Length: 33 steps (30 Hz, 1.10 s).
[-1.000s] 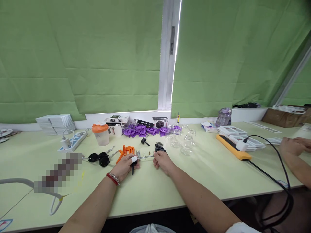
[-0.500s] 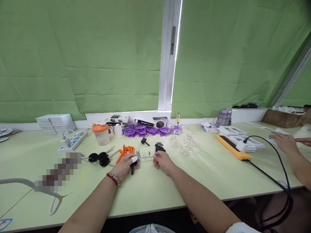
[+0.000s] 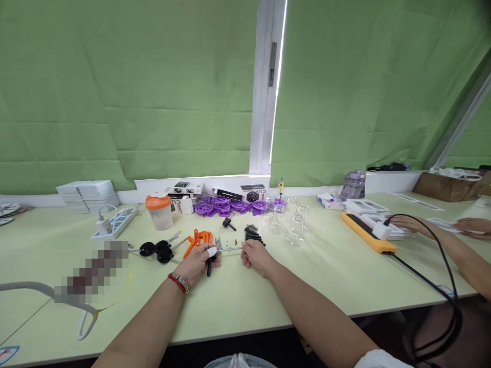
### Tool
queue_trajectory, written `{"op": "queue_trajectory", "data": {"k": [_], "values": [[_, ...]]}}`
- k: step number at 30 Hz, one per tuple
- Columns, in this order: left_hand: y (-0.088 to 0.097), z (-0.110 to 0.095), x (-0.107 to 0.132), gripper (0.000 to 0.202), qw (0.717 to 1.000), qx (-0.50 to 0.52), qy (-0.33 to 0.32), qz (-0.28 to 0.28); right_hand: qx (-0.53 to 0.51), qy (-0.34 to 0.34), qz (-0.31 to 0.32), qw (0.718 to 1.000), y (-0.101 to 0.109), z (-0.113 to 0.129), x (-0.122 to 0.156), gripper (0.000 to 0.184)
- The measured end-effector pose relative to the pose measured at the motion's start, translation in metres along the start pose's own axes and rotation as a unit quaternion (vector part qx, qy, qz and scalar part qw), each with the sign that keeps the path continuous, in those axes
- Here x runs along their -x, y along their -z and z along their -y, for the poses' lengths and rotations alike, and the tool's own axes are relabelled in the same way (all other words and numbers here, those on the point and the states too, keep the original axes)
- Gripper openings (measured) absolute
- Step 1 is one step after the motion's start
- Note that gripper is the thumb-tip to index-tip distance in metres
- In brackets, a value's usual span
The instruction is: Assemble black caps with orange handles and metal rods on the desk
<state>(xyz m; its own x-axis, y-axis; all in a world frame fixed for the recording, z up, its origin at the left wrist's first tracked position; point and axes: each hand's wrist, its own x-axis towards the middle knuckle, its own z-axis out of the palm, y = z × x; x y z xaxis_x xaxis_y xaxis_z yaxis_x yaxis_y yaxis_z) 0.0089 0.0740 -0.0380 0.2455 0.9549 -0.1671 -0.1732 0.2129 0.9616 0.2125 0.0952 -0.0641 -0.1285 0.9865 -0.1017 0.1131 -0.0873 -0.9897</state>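
My left hand [image 3: 200, 259], with a white wrap on its thumb, is closed around a black handle-like part [image 3: 209, 267] whose lower end sticks out below the fingers. A thin metal rod [image 3: 231, 249] runs from there to my right hand [image 3: 256, 256], which pinches its far end. How the rod meets the black part is hidden by my fingers. Orange clamp-shaped frames [image 3: 198, 237] and several loose metal rods [image 3: 218, 243] lie just beyond my left hand. Past my right hand are a pile of black pieces [image 3: 252, 233] and small screws [image 3: 251, 227].
Purple plastic parts [image 3: 220, 204] and boxes [image 3: 187, 187] line the back. Clear glass-like cups [image 3: 295, 232] stand right of centre. Black round-headed pieces [image 3: 164, 254] and an orange-lidded cup [image 3: 159, 212] are leftward. A yellow power strip [image 3: 366, 232] and another person's hand [image 3: 410, 223] are on the right.
My hands and the rod hold almost the same place. At the right, the other person's nearer hand has moved left, down to the stack of white frames.
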Motion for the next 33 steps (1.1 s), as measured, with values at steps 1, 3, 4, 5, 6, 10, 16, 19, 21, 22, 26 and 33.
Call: {"op": "queue_trajectory", "data": {"k": [1, 3, 4, 5, 6, 10, 16, 19, 21, 22, 26, 33], "values": [[-0.0004, -0.0004, 0.0003, 0.013, 1.000, 0.001, 0.001, -0.001, 0.003, 0.000, 0.000, 1.000, 0.0000, 0.0000, 0.0001, 0.027], [-0.0012, -0.0013, 0.0010, 0.013, 1.000, 0.002, 0.003, -0.003, -0.001, -0.001, -0.001, 1.000, 0.0002, 0.0004, 0.0006, 0.027], [-0.0016, -0.0018, 0.0013, 0.013, 1.000, 0.002, 0.003, -0.004, -0.006, -0.002, -0.002, 1.000, 0.0006, 0.0008, 0.0010, 0.027], [-0.0018, -0.0021, 0.0016, 0.013, 1.000, 0.002, 0.002, -0.004, -0.014, -0.003, -0.001, 1.000, 0.0011, 0.0013, 0.0015, 0.025], [-0.0019, -0.0024, 0.0018, 0.013, 1.000, 0.003, 0.000, -0.004, -0.023, -0.004, 0.001, 1.000, 0.0017, 0.0018, 0.0021, 0.023], [-0.0018, -0.0026, 0.0021, 0.012, 1.000, 0.004, -0.003, -0.005, -0.056, 0.011, 0.022, 0.998, 0.0040, 0.0028, 0.0045, 0.005], [-0.0017, -0.0021, 0.0016, 0.014, 1.000, 0.004, -0.001, -0.007, -0.059, 0.028, 0.023, 0.998, 0.0038, 0.0020, 0.0056, 0.009], [-0.0012, -0.0015, 0.0010, 0.012, 1.000, 0.002, -0.001, -0.005, -0.046, 0.020, 0.021, 0.998, 0.0042, -0.0004, 0.0033, 0.013], [-0.0006, -0.0010, 0.0007, 0.012, 1.000, 0.004, -0.001, -0.002, -0.042, 0.013, 0.021, 0.999, 0.0046, -0.0028, 0.0011, 0.016], [-0.0003, -0.0008, 0.0005, 0.012, 1.000, 0.005, -0.001, -0.002, -0.041, 0.011, 0.022, 0.999, 0.0046, -0.0040, 0.0001, 0.017], [0.0005, 0.0001, 0.0000, 0.013, 1.000, 0.006, 0.002, -0.002, -0.039, 0.011, 0.022, 0.999, 0.0036, -0.0054, -0.0017, 0.020], [0.0025, 0.0021, -0.0017, 0.012, 1.000, 0.005, -0.006, 0.004, -0.065, 0.009, 0.025, 0.998, 0.0042, 0.0015, 0.0031, 0.004]]}}
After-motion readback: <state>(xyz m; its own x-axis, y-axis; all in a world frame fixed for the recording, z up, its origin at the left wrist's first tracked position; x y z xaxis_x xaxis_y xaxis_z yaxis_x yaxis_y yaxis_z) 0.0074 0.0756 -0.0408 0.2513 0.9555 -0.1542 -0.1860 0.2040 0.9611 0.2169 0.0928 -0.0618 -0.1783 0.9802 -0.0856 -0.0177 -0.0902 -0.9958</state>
